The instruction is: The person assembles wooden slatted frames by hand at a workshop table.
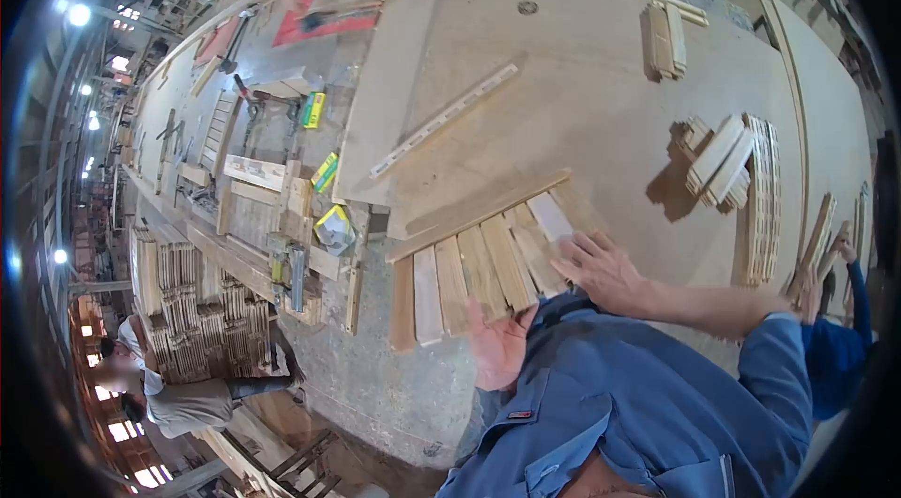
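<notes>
A row of narrow wooden slats [479, 263] lies side by side, their far ends against a long thin wooden strip [488, 216]. The slats differ in tone, some pale, some brown. My right hand [601, 268] rests with spread fingers on the slats at the right end of the row. At the near ends of the middle slats is my left hand [499, 346], slightly blurred, palm partly showing and thumb apart from the fingers. Neither hand is wrapped round a slat.
A white slotted strip [446, 121] lies beyond the row. Wood bundles [723, 160] and a smaller stack [668, 38] are at the right. Left are a wooden frame [253, 188], clamps and yellow-green boxes [314, 110]. Co-workers stand at lower left [188, 399], top and far right.
</notes>
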Tool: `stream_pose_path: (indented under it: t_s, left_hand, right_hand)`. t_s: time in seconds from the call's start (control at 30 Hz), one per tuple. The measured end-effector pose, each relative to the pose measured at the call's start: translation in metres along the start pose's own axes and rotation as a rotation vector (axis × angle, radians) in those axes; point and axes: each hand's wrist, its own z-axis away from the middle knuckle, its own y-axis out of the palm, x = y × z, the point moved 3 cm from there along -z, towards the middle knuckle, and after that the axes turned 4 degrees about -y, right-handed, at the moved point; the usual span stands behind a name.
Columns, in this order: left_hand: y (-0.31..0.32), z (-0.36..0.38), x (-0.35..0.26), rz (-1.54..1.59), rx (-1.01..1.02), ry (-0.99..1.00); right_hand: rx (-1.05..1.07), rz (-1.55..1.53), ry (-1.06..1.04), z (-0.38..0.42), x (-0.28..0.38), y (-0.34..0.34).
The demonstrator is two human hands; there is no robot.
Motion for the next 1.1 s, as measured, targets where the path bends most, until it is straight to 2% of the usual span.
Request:
stream_pose_path:
  t_s: [0.03, 0.1, 0.13, 0.17, 0.23, 0.37, 0.43, 0.5, 0.53, 0.7, 0.73, 0.8, 0.83, 0.9, 0.97, 1.03, 1.1]
  left_hand:
    - [-0.015, -0.011, 0.002, 0.013, -0.11, 0.044]
    - [-0.047, -0.043, -0.001, 0.099, -0.135, 0.057]
    - [-0.066, -0.063, 0.002, 0.063, -0.195, 0.052]
    - [-0.067, -0.071, 0.0, 0.026, -0.262, 0.043]
    - [-0.067, -0.103, -0.009, -0.025, -0.313, 0.054]
    - [-0.073, -0.196, -0.04, -0.032, -0.191, 0.014]
    - [-0.041, -0.226, -0.066, -0.092, -0.099, 0.016]
    - [-0.046, -0.29, -0.081, -0.145, -0.128, 0.024]
    - [-0.043, -0.327, -0.088, -0.143, -0.063, 0.032]
    - [0.017, -0.461, -0.12, 0.161, -0.028, -0.034]
    - [0.037, -0.455, -0.119, 0.138, -0.015, -0.069]
    - [0.072, -0.438, -0.112, -0.013, -0.084, 0.038]
    - [0.072, -0.439, -0.098, -0.036, -0.067, 0.011]
    - [0.061, -0.427, -0.073, -0.419, 0.016, -0.048]
    - [0.048, -0.401, -0.046, -0.639, -0.037, -0.093]
    - [0.02, -0.387, -0.019, -0.775, 0.012, 0.03]
    - [0.018, -0.358, -0.008, -0.892, 0.025, 0.07]
  right_hand:
    - [-0.013, 0.011, -0.015, -0.002, 0.001, 0.004]
    - [-0.121, -0.139, 0.05, -0.009, 0.004, -0.001]
    - [-0.098, -0.289, 0.139, -0.01, 0.002, -0.005]
    - [-0.101, -0.29, 0.139, -0.008, 0.001, -0.006]
    - [-0.151, -0.51, 0.384, 0.0, -0.014, -0.003]
    - [-0.142, -0.513, 0.668, 0.033, -0.036, 0.029]
    - [-0.098, -0.5, 0.692, 0.037, -0.043, 0.046]
    - [-0.061, -0.493, 0.771, 0.031, -0.039, 0.053]
    - [-0.047, -0.522, 0.753, 0.022, -0.036, 0.052]
    - [-0.052, -0.606, 0.81, -0.014, -0.011, 0.023]
    - [-0.061, -0.645, 0.805, -0.015, -0.009, 0.025]
    - [-0.097, -0.69, 0.833, -0.008, -0.007, 0.033]
    - [-0.138, -0.689, 0.828, 0.0, -0.007, 0.041]
    - [-0.204, -0.696, 0.846, 0.012, -0.007, 0.044]
    - [-0.174, -0.746, 0.926, 0.023, -0.008, 0.045]
    - [-0.22, -0.757, 0.955, 0.036, -0.007, 0.056]
    - [-0.251, -0.762, 0.952, 0.048, -0.012, 0.06]
